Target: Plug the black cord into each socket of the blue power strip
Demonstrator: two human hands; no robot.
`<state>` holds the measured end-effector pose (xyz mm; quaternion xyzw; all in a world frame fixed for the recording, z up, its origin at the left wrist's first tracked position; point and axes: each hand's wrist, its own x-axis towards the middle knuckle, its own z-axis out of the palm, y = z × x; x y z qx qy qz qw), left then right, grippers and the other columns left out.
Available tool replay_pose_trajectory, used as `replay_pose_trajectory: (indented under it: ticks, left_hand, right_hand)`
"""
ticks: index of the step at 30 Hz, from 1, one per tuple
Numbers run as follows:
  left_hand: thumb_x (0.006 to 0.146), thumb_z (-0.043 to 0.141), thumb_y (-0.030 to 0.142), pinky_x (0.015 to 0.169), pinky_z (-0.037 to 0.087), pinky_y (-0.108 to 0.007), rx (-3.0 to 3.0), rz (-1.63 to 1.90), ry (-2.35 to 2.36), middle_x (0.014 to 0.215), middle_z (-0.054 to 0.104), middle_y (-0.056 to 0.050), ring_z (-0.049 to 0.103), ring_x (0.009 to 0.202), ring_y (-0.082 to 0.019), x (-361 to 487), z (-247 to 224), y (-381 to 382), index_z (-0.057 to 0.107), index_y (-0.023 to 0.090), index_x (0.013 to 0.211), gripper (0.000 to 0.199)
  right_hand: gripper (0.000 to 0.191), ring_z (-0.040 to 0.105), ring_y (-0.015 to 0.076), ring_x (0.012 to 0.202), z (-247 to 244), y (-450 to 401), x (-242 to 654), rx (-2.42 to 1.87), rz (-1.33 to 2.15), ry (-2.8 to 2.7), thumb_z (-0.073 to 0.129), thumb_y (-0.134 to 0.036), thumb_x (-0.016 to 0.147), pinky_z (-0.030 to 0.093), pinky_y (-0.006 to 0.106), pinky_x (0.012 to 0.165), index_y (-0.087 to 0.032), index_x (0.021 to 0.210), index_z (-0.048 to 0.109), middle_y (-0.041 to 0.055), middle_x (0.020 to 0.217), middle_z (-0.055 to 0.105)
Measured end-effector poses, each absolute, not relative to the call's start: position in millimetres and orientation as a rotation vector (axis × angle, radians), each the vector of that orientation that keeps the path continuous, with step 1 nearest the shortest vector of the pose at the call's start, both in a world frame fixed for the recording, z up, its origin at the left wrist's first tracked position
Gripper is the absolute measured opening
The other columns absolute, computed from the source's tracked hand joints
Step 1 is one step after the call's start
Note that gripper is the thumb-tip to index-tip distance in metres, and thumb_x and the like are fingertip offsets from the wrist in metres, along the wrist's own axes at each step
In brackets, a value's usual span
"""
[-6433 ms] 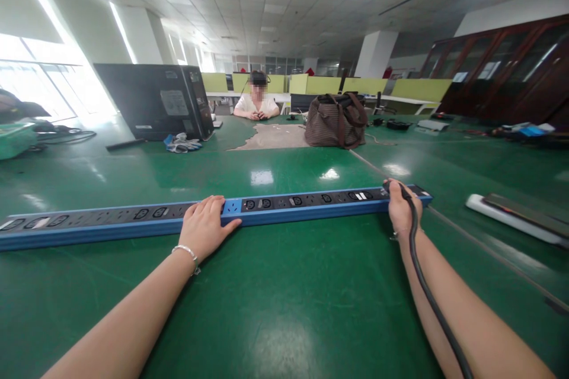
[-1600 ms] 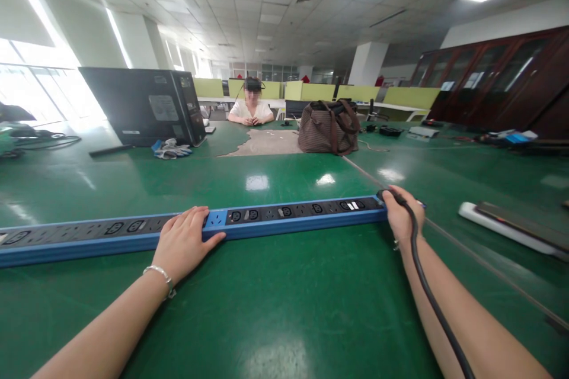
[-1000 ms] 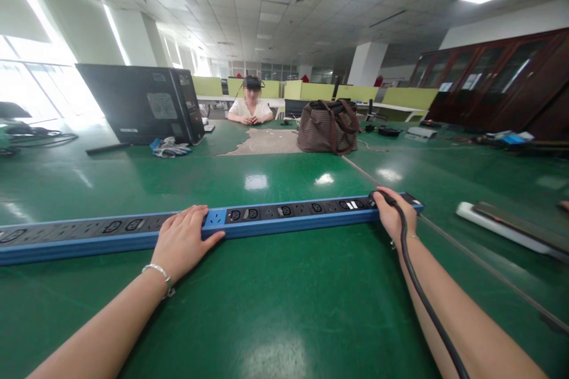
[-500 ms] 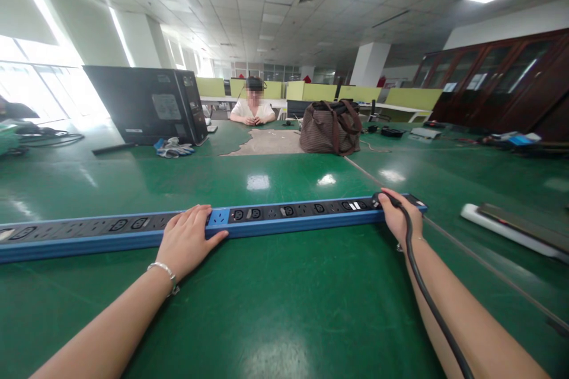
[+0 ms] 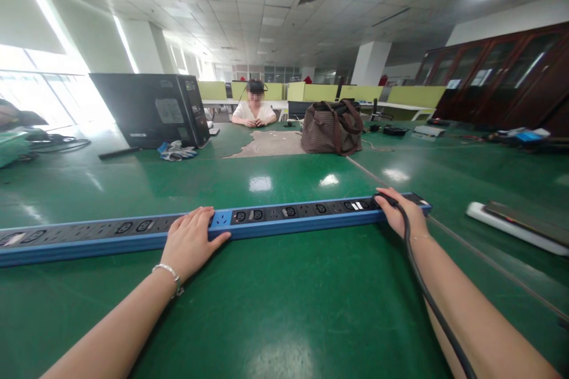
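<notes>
A long blue power strip (image 5: 284, 225) with black sockets lies across the table. My left hand (image 5: 190, 235) is closed over it just left of the blue socket section, fingers across the top and thumb along the front side. Near the strip's right end, my right hand (image 5: 403, 212) grips a black plug (image 5: 383, 198) against the socket face. The fingers partly cover the plug, so I cannot tell how deep it sits. From it a black power cord (image 5: 415, 269) runs down over my right forearm.
On the green table (image 5: 284, 296) stand a black computer case (image 5: 151, 109) and a brown bag (image 5: 326, 130). Gloves (image 5: 176, 151) lie beside the case. A white bar-shaped object (image 5: 511, 228) is at the right. Across the table sits a person (image 5: 253, 111).
My right hand has brought the plug down closer against the socket face. My left hand keeps its hold on the strip. The whole view has shifted slightly.
</notes>
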<state>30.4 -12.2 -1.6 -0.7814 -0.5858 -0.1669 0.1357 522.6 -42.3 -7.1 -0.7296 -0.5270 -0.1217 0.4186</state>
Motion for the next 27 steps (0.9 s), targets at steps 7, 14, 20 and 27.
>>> replay_pose_trajectory:
  ticks: [7, 14, 20, 27]
  left_hand:
    - [0.08, 0.046, 0.057, 0.102, 0.033, -0.044, -2.261, -0.461, -1.707, 0.128, 0.056, -0.015, 0.049, 0.121, -0.029, 31, 0, -13, 0.05, 0.011, 0.122, 0.063]
    - [0.08, 0.044, 0.058, 0.102, 0.033, -0.045, -2.281, -0.477, -1.699, 0.129, 0.055, -0.016, 0.048, 0.121, -0.03, 30, -1, -12, 0.049, 0.011, 0.123, 0.064]
    - [0.081, 0.043, 0.058, 0.102, 0.032, -0.044, -2.281, -0.463, -1.701, 0.128, 0.055, -0.016, 0.048, 0.12, -0.03, 31, -1, -12, 0.049, 0.01, 0.123, 0.063]
    - [0.082, 0.043, 0.057, 0.103, 0.032, -0.044, -2.282, -0.452, -1.705, 0.13, 0.054, -0.016, 0.048, 0.121, -0.03, 31, -1, -12, 0.049, 0.01, 0.123, 0.063]
  right_hand:
    - [0.04, 0.058, 0.0282, 0.109, -14, -47, 514, -1.915, -0.295, -1.252, 0.047, -0.047, 0.079, 0.037, 0.048, 0.099, -0.026, 0.107, 0.067, 0.0079, 0.111, 0.067]
    - [0.04, 0.048, 0.0273, 0.122, -21, -52, 510, -1.941, -0.305, -1.229, 0.045, -0.046, 0.082, 0.032, 0.05, 0.102, -0.029, 0.114, 0.063, 0.006, 0.123, 0.061]
    - [0.039, 0.048, 0.0274, 0.121, -21, -49, 512, -1.952, -0.218, -1.175, 0.048, -0.047, 0.081, 0.036, 0.046, 0.102, -0.028, 0.11, 0.066, 0.0058, 0.118, 0.063]
    - [0.044, 0.043, 0.029, 0.126, -24, -46, 513, -2.001, -0.21, -1.146, 0.047, -0.05, 0.081, 0.036, 0.047, 0.102, -0.028, 0.114, 0.065, 0.0073, 0.119, 0.062]
